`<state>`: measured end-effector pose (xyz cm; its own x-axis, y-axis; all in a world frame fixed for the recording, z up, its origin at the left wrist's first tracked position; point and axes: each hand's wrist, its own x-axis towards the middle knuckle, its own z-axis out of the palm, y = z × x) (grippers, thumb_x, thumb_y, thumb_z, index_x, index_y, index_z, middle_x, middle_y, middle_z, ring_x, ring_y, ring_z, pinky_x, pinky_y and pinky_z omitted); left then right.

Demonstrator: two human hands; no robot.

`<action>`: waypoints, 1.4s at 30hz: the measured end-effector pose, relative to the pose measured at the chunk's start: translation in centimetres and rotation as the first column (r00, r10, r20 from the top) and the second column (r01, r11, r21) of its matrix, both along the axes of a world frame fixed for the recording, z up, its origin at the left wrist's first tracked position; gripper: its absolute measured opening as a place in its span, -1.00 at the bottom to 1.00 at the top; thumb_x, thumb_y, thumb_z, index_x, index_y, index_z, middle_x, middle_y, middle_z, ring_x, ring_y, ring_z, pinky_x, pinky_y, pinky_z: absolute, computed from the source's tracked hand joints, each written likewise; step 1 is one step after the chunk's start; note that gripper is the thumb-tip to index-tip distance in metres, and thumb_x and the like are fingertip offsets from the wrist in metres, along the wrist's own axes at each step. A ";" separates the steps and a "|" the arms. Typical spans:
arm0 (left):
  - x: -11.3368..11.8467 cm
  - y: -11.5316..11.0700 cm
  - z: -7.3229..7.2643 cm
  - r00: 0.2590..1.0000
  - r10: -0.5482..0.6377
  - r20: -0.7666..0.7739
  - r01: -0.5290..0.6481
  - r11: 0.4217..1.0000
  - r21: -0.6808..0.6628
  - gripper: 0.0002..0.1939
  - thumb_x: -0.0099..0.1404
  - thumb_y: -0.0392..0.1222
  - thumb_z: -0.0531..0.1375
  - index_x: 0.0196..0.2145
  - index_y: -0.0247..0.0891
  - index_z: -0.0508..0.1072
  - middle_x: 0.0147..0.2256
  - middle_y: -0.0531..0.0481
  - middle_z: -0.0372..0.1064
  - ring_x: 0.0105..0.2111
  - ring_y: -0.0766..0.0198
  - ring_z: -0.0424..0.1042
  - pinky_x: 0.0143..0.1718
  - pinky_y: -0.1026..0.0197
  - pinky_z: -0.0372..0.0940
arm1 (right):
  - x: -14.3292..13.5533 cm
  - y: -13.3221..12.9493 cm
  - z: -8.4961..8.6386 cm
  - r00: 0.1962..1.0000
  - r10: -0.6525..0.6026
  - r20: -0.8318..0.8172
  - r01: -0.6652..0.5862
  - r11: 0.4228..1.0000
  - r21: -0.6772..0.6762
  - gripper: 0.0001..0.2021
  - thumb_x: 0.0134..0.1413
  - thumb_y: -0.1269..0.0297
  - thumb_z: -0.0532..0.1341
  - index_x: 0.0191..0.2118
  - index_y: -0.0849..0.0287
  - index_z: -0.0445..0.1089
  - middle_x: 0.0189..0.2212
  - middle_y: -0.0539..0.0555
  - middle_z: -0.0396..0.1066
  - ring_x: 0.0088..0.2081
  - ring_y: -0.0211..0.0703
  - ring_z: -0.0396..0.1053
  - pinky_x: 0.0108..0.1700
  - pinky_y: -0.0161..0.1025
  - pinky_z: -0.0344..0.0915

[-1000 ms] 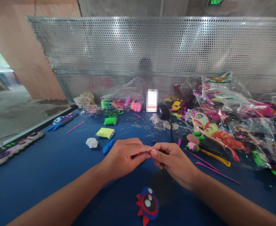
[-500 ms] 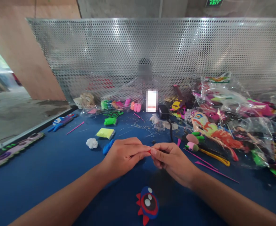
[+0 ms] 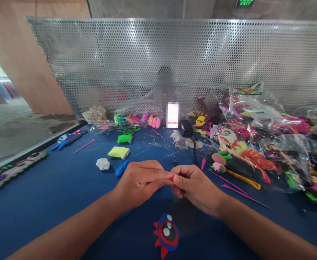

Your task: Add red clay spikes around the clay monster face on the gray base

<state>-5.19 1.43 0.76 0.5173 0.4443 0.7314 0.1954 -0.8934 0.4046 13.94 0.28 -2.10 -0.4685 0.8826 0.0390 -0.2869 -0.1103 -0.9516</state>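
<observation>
Holding small red piece (image 3: 171, 179) at mid-scene over blue table (image 3: 52, 206), pinched between left hand (image 3: 139, 182) and right hand (image 3: 194, 187)

On left, see fingers straight and close together, with tips clamped on left side of piece

On right, see thumb and forefinger clamped on its other side, with remaining fingers curled under and partly hidden; can't tell full shape of piece, mostly covered by fingertips

Nearer, see blue-and-red eye figure (image 3: 167, 232) lying flat, with red spikes on left and near edges and white dots on dark centre

Just beyond left hand, see blue lump (image 3: 122, 168), partly covered; also white lump (image 3: 103, 164) to its left, with yellow pack (image 3: 118, 152) and green pack (image 3: 124, 138) farther back

At left, see pink stick (image 3: 83, 146) and purple strip (image 3: 14, 171)

At right, see two pink tools (image 3: 247, 197) near yellow loop-ended tool (image 3: 241, 178)

At far side, see black adapter (image 3: 186, 128) with cable, blurred bright screen (image 3: 172, 115), upright perforated metal panel (image 3: 120, 54); at far right, heaped clear bags (image 3: 255, 108) among colourful pieces
</observation>
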 end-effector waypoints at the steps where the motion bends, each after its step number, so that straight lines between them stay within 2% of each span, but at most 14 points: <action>1: 0.0 -0.1 0.0 1.000 0.001 0.004 -0.001 1.000 0.001 -0.82 0.25 -0.35 0.24 -0.22 -0.19 0.58 -0.40 0.01 0.51 -0.44 0.40 0.47 -0.43 0.37 0.39 | 0.0 0.0 0.0 1.000 -0.002 0.007 0.002 1.000 0.015 -0.76 0.01 0.15 0.35 -0.44 0.23 0.41 -0.64 -0.08 0.29 -0.59 -0.37 0.17 -0.49 -0.33 0.03; 6: 0.0 0.0 -0.1 0.999 0.041 0.000 -0.041 0.999 0.013 -0.84 0.25 -0.34 0.24 -0.23 -0.19 0.58 -0.40 0.01 0.50 -0.45 0.41 0.46 -0.44 0.38 0.38 | -0.1 -0.1 0.3 0.995 -0.068 0.066 0.060 0.992 0.115 -0.76 0.05 0.13 0.32 -0.43 0.24 0.45 -0.64 -0.08 0.25 -0.58 -0.37 0.15 -0.50 -0.32 0.00; 12: -0.1 0.4 -0.4 0.991 0.127 -0.051 -0.124 0.990 0.064 -0.82 0.26 -0.28 0.25 -0.16 -0.21 0.56 -0.38 0.01 0.52 -0.40 0.39 0.47 -0.37 0.38 0.39 | -0.3 -0.2 0.6 0.991 -0.118 0.068 0.107 0.984 0.143 -0.73 0.14 0.14 0.25 -0.46 0.24 0.41 -0.63 -0.06 0.26 -0.56 -0.36 0.15 -0.49 -0.33 0.04; 19: -0.1 0.5 -0.4 0.989 0.130 -0.068 -0.122 0.987 0.109 -0.86 0.29 -0.25 0.22 -0.21 -0.21 0.57 -0.40 0.03 0.50 -0.43 0.41 0.45 -0.41 0.38 0.37 | -0.2 0.0 0.3 0.973 -0.177 0.150 0.138 0.960 0.243 -0.69 0.16 0.10 0.22 -0.47 0.23 0.42 -0.61 -0.05 0.25 -0.56 -0.35 0.17 -0.49 -0.32 0.07; 23: -0.5 0.8 -0.4 0.983 0.110 -0.146 -0.081 0.979 0.188 -0.85 0.33 -0.29 0.17 -0.21 -0.22 0.55 -0.42 0.05 0.46 -0.43 0.43 0.42 -0.43 0.39 0.33 | -0.1 0.0 0.3 0.973 -0.147 0.176 0.111 0.973 0.204 -0.74 0.09 0.10 0.27 -0.42 0.22 0.47 -0.60 -0.05 0.27 -0.55 -0.35 0.18 -0.49 -0.32 0.08; 27: -0.6 0.9 -0.4 0.972 0.143 -0.184 -0.098 0.967 0.236 -0.83 0.33 -0.26 0.17 -0.17 -0.21 0.54 -0.42 0.05 0.45 -0.44 0.43 0.41 -0.46 0.39 0.30 | -0.1 0.0 0.7 0.969 -0.139 0.206 0.102 0.978 0.180 -0.76 0.04 0.10 0.31 -0.40 0.21 0.48 -0.61 -0.06 0.27 -0.56 -0.36 0.18 -0.50 -0.33 0.07; 31: -0.5 0.8 -0.4 0.973 0.163 -0.165 -0.126 0.969 0.213 -0.82 0.33 -0.24 0.18 -0.14 -0.22 0.53 -0.39 0.05 0.48 -0.41 0.43 0.43 -0.42 0.40 0.32 | -0.1 -0.2 1.3 0.941 -0.214 0.264 0.138 0.951 0.278 -0.73 0.09 0.11 0.26 -0.46 0.21 0.46 -0.64 -0.07 0.26 -0.57 -0.35 0.17 -0.49 -0.32 0.06; 34: -0.4 0.8 -0.5 0.980 0.145 -0.138 -0.115 0.972 0.206 -0.83 0.32 -0.25 0.19 -0.14 -0.24 0.53 -0.39 0.04 0.48 -0.42 0.43 0.42 -0.41 0.40 0.32 | 0.0 -0.3 1.5 0.936 -0.225 0.271 0.137 0.941 0.308 -0.71 0.09 0.10 0.26 -0.50 0.20 0.44 -0.64 -0.06 0.27 -0.56 -0.34 0.17 -0.48 -0.31 0.07; 38: -0.6 1.0 -0.6 0.986 0.111 -0.128 -0.082 0.975 0.208 -0.82 0.30 -0.29 0.21 -0.14 -0.25 0.53 -0.40 0.04 0.47 -0.43 0.43 0.42 -0.42 0.39 0.32 | 0.1 -0.2 1.1 0.933 -0.227 0.278 0.138 0.943 0.303 -0.67 0.08 0.10 0.27 -0.57 0.22 0.40 -0.67 -0.06 0.26 -0.59 -0.35 0.16 -0.51 -0.31 0.04; 42: -0.6 0.9 -0.3 0.988 0.086 -0.126 -0.062 0.981 0.185 -0.84 0.29 -0.30 0.22 -0.18 -0.22 0.56 -0.41 0.05 0.48 -0.43 0.42 0.42 -0.43 0.40 0.33 | 0.2 0.0 0.5 0.975 -0.143 0.171 0.104 0.970 0.219 -0.69 0.11 0.11 0.26 -0.51 0.24 0.42 -0.63 -0.05 0.28 -0.58 -0.35 0.19 -0.50 -0.32 0.07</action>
